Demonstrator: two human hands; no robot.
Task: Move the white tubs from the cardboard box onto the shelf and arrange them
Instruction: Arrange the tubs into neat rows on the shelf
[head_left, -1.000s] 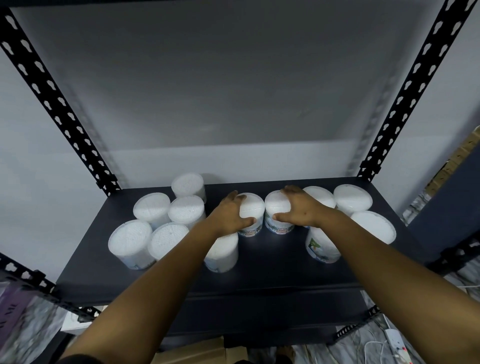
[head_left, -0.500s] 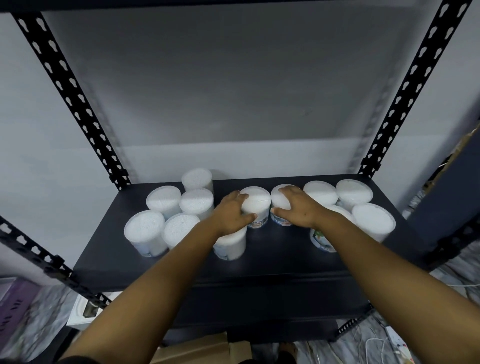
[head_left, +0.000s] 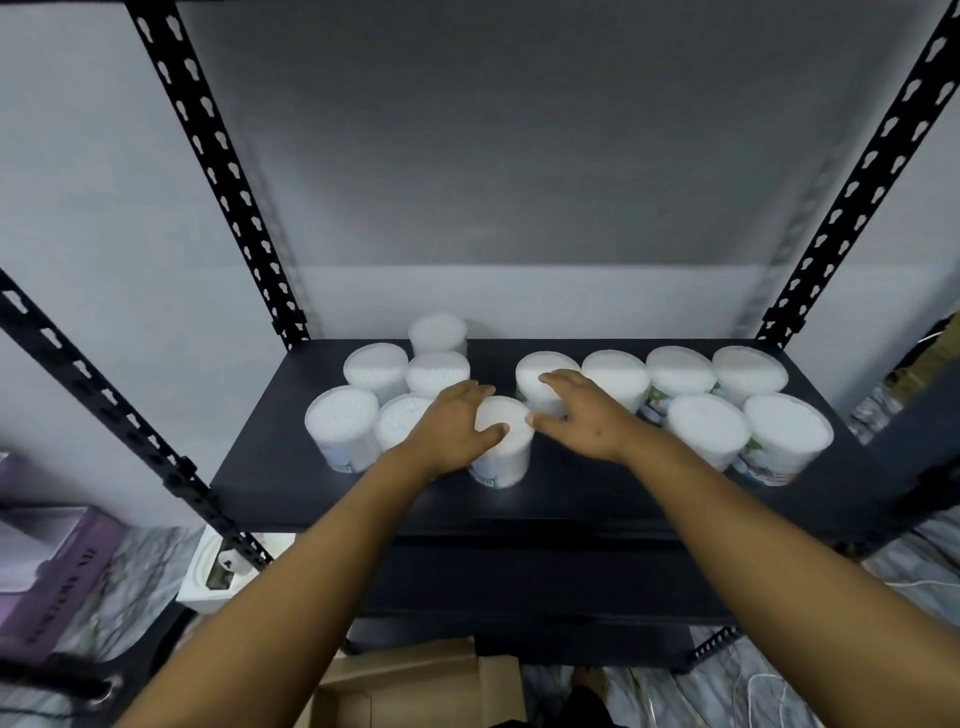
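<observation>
Several white tubs stand on the black shelf (head_left: 597, 499): a cluster at the left (head_left: 376, 366) and two rows at the right (head_left: 706, 423). One tub (head_left: 506, 452) stands alone in front of the middle. My left hand (head_left: 454, 426) rests against its left side, thumb lying across its lid, fingers fairly straight. My right hand (head_left: 584, 415) hovers with spread fingers over the back-row tub (head_left: 540, 371), and its thumb touches the front tub's right edge. The cardboard box (head_left: 405, 686) shows below the shelf, its inside hidden.
Black perforated uprights (head_left: 223, 176) frame the shelf, and a grey wall closes the back. On the floor are a purple box (head_left: 52, 571) at the left, a white device (head_left: 218, 566) and white cables (head_left: 753, 691) at the right.
Both hands let go of the two middle tubs, which now stand in the back row. They drew back toward the front tub. The camera shifted left.
</observation>
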